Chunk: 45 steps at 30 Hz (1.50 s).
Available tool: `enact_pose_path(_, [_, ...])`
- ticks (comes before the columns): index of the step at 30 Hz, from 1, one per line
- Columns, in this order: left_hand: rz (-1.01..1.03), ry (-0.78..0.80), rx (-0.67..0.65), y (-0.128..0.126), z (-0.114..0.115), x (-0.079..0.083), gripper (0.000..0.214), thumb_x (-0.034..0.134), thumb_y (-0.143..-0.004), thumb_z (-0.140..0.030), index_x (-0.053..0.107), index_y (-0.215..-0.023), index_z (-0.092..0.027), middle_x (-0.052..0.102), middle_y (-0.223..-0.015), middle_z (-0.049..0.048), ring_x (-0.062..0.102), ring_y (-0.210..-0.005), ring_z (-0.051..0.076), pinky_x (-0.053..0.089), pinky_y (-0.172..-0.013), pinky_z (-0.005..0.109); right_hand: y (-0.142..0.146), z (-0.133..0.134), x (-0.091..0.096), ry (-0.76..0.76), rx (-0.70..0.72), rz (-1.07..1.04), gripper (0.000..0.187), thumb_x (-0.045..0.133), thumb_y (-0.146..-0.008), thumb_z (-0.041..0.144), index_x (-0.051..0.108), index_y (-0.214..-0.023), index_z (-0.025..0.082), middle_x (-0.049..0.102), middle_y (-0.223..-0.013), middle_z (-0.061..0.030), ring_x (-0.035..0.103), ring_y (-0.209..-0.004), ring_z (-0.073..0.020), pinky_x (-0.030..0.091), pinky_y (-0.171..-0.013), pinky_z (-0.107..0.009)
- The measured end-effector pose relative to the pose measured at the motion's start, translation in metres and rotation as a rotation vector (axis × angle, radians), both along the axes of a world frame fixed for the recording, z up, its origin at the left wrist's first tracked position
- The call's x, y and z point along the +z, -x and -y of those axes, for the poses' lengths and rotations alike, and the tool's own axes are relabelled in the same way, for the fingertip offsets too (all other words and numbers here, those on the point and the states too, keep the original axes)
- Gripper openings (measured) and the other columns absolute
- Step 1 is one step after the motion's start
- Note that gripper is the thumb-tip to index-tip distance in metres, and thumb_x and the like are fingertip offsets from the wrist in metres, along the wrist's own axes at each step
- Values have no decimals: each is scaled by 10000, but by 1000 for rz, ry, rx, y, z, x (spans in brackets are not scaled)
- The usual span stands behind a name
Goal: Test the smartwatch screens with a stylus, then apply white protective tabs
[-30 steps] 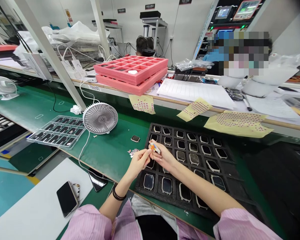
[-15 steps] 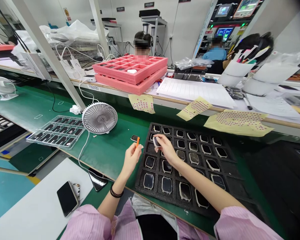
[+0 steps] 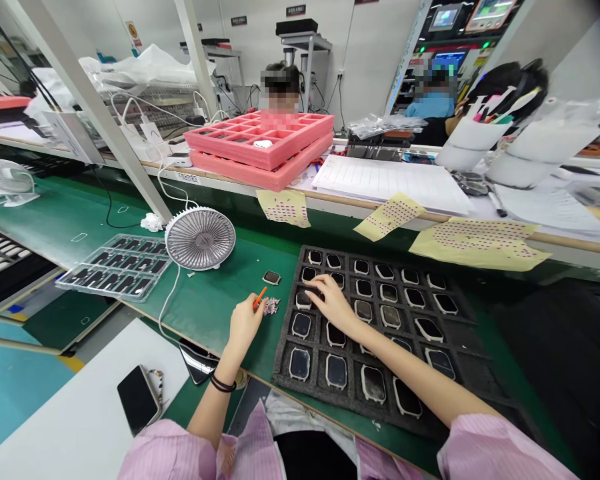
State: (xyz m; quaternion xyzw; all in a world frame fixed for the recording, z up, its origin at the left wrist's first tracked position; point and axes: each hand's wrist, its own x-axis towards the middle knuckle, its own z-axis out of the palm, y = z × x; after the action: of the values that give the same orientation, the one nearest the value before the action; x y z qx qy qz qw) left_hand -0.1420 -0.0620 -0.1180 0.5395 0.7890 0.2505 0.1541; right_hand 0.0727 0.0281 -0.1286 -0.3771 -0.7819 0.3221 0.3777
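Note:
A black foam tray with many pockets holding small watch-like screen parts lies on the green mat in front of me. My right hand rests palm down on the tray's left part, fingers stretched over a pocket; whether a part lies under them is hidden. My left hand is closed on a small orange strip just left of the tray. It hovers over a little heap of peeled film bits. A single screen part lies loose on the mat beyond that heap.
A small white fan stands left of the tray, its cable running toward me. A clear tray of dark parts lies farther left. Two phones lie near my left elbow. Pink foam trays, paper sheets and yellow sticker sheets sit on the shelf behind. Other people work beyond.
My hands have parted. The left one moved left and down with the orange strip toward the film heap. The right one carried a screen part to the tray and now lies flat there.

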Motion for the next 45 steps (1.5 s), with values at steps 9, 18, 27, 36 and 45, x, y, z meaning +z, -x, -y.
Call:
enact_pose_path(9, [-66,46,-118,-16,-11,7,352,608,-873,-498,525,-1029,-193,662,-723,13,672,-719,229,306,-537,226,-56,-11,0,-359,-202,658,292,507,-941,429,677,-882,199,600,-887,-112,558,-897,-296,438,-773,-426])
enact_pose_path(18, [-123,73,-290,-48,-27,17,385,652,-828,-535,513,-969,-205,624,-707,-17,666,-680,212,287,-515,232,-60,-1,-7,-373,-168,639,373,502,-943,477,760,-945,206,590,-875,-109,542,-884,-272,427,-739,-396])
enact_pose_path(27, [-2,40,-274,-52,-27,23,276,685,-832,-363,509,-980,-209,629,-738,-7,659,-709,215,331,-557,234,-61,3,-12,-211,-136,396,293,590,-877,493,703,-895,223,604,-904,-107,563,-915,-310,455,-818,-482])
enact_pose_path(36, [712,24,-534,-69,-6,29,272,448,-908,-437,542,-906,-182,461,-624,-62,405,-490,86,318,-486,203,-46,17,4,257,-21,-162,295,607,-844,496,560,-980,238,685,-884,-34,672,-803,-213,517,-783,-389])
enact_pose_path(45, [993,52,-481,-91,-5,35,472,478,-839,-618,542,-768,-156,332,-585,-88,241,-391,25,185,-367,176,-17,37,42,825,108,-758,309,703,-797,489,566,-889,229,495,-502,87,457,-420,-103,356,-460,-242])
